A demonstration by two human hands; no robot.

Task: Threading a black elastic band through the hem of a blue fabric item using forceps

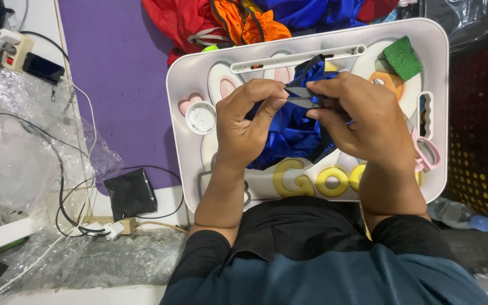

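My left hand [248, 124] pinches a fold of shiny blue cloth [289, 133] that lies bunched on a white lap tray [441, 68]. My right hand [357, 116] grips small grey thread snips [302, 97], their blades pointing left at the cloth edge held between my left thumb and fingers. Both hands meet over the middle of the tray. A dark trim runs along the cloth's upper edge.
On the tray lie a green sponge [403, 57], a white round cap [201, 118] and pink scissors [426, 152]. Red, orange and blue garments [238, 20] pile behind it. Cables, a power strip [15, 51] and plastic wrap lie left; a bottle [460, 214] lower right.
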